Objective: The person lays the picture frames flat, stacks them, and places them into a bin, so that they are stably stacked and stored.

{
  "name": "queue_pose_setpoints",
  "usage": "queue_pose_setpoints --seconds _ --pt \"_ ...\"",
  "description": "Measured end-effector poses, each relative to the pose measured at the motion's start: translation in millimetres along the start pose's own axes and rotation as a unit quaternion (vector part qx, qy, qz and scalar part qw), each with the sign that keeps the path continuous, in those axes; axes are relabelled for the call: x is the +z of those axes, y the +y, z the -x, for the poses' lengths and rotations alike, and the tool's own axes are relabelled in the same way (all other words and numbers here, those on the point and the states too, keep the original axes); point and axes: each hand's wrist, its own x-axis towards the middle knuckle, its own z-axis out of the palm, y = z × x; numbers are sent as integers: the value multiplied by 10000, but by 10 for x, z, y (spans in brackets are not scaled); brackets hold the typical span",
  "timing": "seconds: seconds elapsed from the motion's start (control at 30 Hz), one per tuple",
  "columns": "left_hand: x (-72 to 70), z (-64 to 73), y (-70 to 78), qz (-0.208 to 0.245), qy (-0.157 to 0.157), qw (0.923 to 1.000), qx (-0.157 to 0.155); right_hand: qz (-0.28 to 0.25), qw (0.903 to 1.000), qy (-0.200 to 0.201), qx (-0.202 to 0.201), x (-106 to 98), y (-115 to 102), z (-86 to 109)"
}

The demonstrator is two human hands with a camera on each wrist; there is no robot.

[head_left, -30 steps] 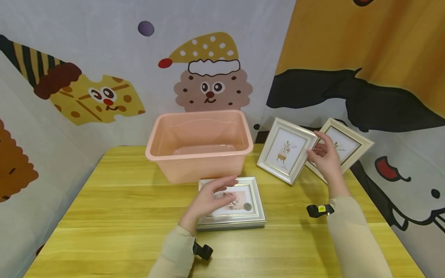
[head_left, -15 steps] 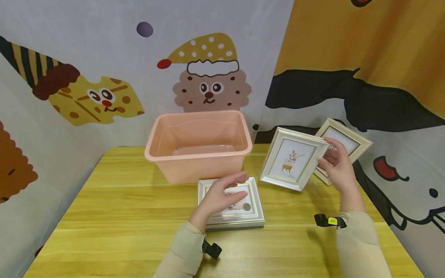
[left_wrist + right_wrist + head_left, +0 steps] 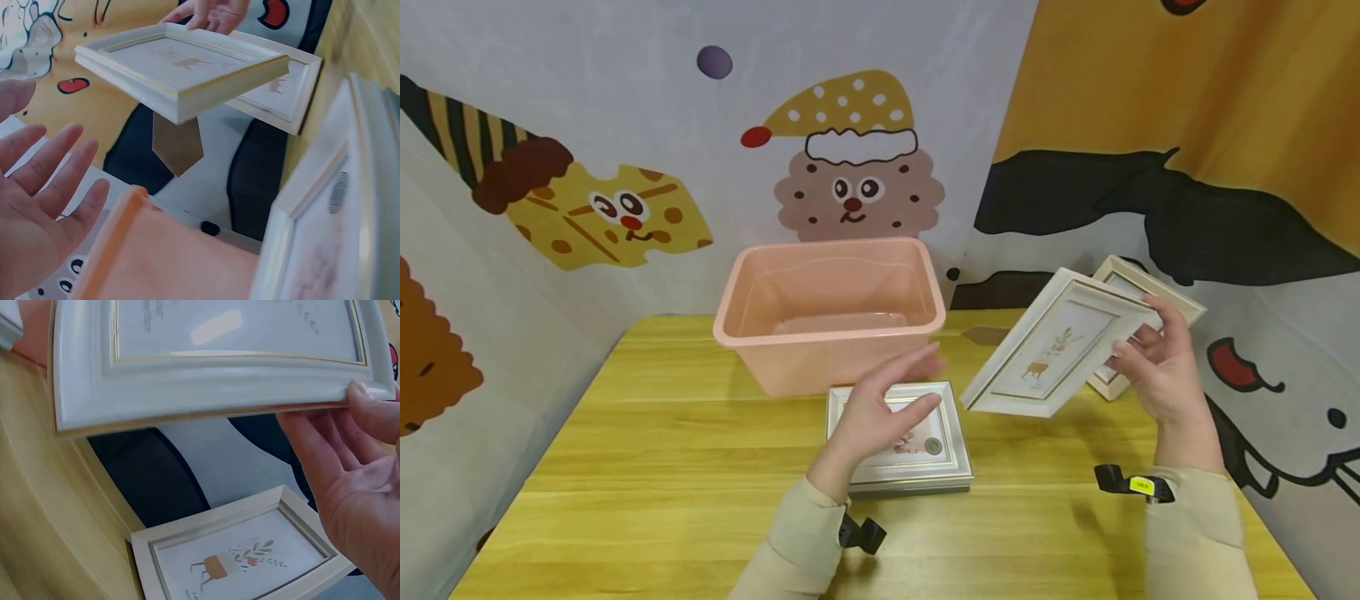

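A white picture frame (image 3: 1052,350) with a thin gold inner line hangs tilted above the table, its right edge pinched by my right hand (image 3: 1172,375). The right wrist view shows the thumb (image 3: 372,412) on the frame's front and the fingers behind. My left hand (image 3: 880,417) hovers over a stack of white picture frames (image 3: 958,467), fingers spread and holding nothing. The top frame of that stack bears a pink picture and a round grey sticker. A cream picture frame (image 3: 1180,304) leans against the wall at the right, partly hidden by my right hand and the held frame.
A pink plastic tub (image 3: 827,358) stands at the back of the wooden table (image 3: 662,467), behind the stack. Its visible floor bears nothing. A cartoon-printed cloth (image 3: 647,100) hangs behind and beside the table.
My right hand has moved right and toward me with the white frame, which has tilted further. The left hand has shifted slightly right and up over the stack.
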Motion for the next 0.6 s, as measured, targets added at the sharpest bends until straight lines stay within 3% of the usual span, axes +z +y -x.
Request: queue_pose_setpoints --seconds 0.13,0.3,0.43,0.6 --pt "-30 -93 75 -74 40 9998 177 -723 9965 -392 -152 14 19 -5" --pt "-44 -191 95 -93 91 9991 411 -1103 9909 -756 -179 67 94 -22" --pt "-29 -240 106 -15 144 9979 630 -1562 9816 -1085 -186 124 174 -38" --pt "2 -263 119 17 166 9978 643 -2095 9677 -1397 -142 215 253 -63"
